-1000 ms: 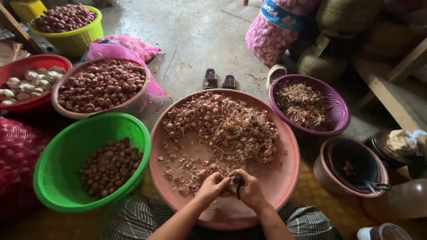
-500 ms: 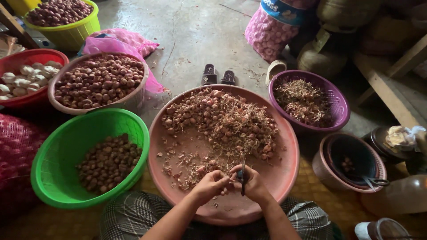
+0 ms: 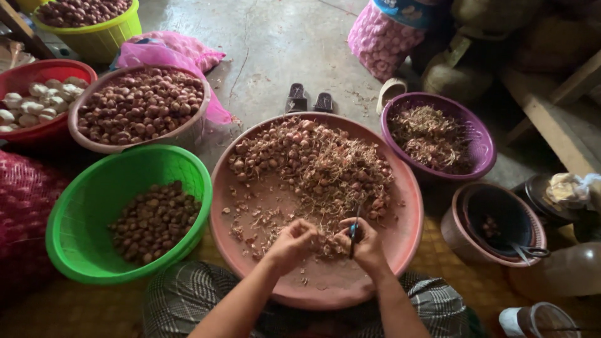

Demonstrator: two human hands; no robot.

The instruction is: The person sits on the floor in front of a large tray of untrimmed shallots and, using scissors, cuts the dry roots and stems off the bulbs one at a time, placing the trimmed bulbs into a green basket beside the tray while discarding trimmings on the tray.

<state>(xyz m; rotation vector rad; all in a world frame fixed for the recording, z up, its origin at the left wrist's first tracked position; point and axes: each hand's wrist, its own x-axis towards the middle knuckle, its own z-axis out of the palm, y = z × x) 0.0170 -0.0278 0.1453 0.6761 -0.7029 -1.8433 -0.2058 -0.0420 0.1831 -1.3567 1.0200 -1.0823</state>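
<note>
A wide pink tray [image 3: 400,250] in front of me holds a heap of small shallots [image 3: 313,163] with dry roots and skins. Over its near part, my right hand [image 3: 363,244] grips small dark scissors [image 3: 354,233], blades pointing up. My left hand [image 3: 291,244] is closed around a shallot right beside them; the bulb itself is mostly hidden by my fingers. A green basket [image 3: 81,213] at my left holds trimmed shallots [image 3: 153,219].
A purple basket [image 3: 479,144] of roots and skins stands at the right. A brown bowl [image 3: 463,238] holds another pair of scissors [image 3: 529,251]. A beige basket of shallots [image 3: 134,103], a red basin [image 3: 37,72], a yellow-green bucket [image 3: 106,37], sandals [image 3: 310,100] and sacks lie beyond.
Both hands stay together over the tray's near part, shifting only slightly. The camera has tilted a little, so the scene sits lower in view.
</note>
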